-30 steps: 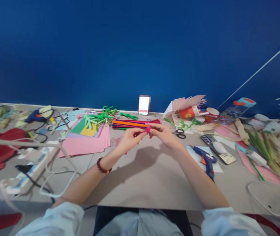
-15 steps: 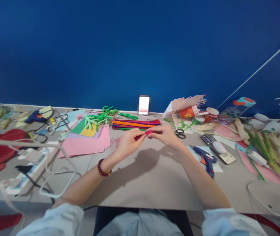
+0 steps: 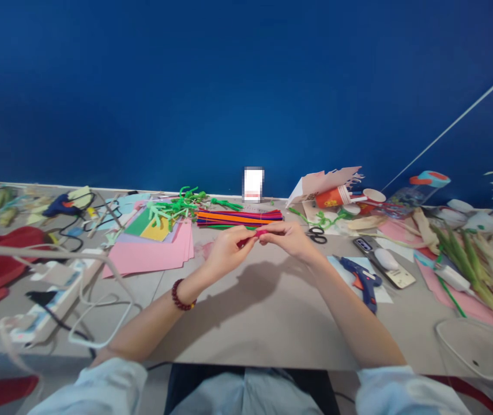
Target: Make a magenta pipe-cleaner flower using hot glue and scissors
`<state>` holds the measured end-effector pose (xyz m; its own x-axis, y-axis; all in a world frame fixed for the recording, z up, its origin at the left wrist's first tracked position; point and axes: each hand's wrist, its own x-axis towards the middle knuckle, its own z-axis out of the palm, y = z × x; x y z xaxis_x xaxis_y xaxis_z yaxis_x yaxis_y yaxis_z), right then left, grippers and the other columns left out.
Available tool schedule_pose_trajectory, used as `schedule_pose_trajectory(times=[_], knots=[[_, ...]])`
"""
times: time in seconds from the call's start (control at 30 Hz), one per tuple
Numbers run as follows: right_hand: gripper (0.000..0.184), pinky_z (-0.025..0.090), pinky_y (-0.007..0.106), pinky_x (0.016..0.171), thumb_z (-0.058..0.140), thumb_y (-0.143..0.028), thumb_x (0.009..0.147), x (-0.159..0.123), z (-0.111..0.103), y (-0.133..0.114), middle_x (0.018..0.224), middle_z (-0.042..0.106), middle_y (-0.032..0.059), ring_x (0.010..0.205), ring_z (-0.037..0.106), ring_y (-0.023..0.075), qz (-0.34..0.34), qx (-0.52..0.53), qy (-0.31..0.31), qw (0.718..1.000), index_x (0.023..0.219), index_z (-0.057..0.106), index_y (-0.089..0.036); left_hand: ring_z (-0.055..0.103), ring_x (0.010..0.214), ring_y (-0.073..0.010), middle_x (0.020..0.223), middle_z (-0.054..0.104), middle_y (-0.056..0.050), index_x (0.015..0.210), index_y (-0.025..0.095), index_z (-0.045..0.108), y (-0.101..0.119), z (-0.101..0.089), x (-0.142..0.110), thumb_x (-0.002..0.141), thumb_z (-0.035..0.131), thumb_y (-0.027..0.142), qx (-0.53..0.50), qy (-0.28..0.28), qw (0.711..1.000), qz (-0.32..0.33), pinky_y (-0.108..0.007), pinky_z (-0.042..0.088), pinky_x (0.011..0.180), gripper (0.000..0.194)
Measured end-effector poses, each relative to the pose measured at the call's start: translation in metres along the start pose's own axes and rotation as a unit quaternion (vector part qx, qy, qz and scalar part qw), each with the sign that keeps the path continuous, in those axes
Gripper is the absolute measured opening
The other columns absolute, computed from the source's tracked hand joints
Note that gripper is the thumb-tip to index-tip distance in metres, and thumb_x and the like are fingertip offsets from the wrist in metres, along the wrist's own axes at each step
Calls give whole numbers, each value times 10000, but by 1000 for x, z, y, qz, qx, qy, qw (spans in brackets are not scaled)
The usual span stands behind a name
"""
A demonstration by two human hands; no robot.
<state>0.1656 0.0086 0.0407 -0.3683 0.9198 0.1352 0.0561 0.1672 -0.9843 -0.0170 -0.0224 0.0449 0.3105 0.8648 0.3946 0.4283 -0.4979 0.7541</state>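
Above the middle of the table, my left hand [image 3: 230, 248] and my right hand [image 3: 288, 237] meet at the fingertips. Between them they pinch a small, bunched, bright pink pipe cleaner [image 3: 262, 232]; the fingers hide most of it. Both hands are closed, thumbs against forefingers. Just behind them lies a bundle of purple, orange and red pipe cleaners [image 3: 237, 218]. Black-handled scissors [image 3: 316, 234] rest right of my right hand. Green twisted pipe cleaners [image 3: 181, 206] are piled at the back left.
Pink paper sheets [image 3: 146, 253] lie to the left, beyond a power strip [image 3: 58, 300] with looping cables. On the right are a blue glue gun [image 3: 361, 279], a phone [image 3: 395, 274], an orange paper cup [image 3: 331, 197] and corn husks [image 3: 466, 259]. A blue wall [image 3: 246, 86] stands behind the table.
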Motion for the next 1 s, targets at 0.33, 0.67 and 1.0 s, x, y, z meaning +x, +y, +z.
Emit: schedule_pose_trajectory(times=[0.33, 0.67, 1.0], knots=[[231, 527, 315, 664, 734, -364, 673, 0, 0, 1, 710, 707, 50, 638, 635, 160, -9, -6, -3, 1000, 803, 748, -174, 424, 602, -154, 639, 542, -42, 791, 222, 721, 6, -1, -1, 848, 524, 343, -36, -2, 999, -25, -262, 300, 582, 238], [494, 527, 325, 709, 769, -287, 632, 2, -4, -2, 734, 690, 25, 709, 640, 157, 26, 30, -42, 998, 1106, 663, -196, 435, 594, -145, 602, 524, -26, 753, 215, 719, -2, -1, 5, 819, 565, 337, -41, 23, 999, -26, -252, 323, 569, 207], [321, 541, 304, 634, 726, -314, 689, 1, -6, -6, 911, 675, 51, 713, 624, 146, -19, 8, -28, 999, 998, 712, -230, 388, 442, -72, 554, 505, 13, 731, 169, 683, -10, 0, 8, 729, 634, 486, -220, -35, 957, -186, -204, 319, 416, 321]])
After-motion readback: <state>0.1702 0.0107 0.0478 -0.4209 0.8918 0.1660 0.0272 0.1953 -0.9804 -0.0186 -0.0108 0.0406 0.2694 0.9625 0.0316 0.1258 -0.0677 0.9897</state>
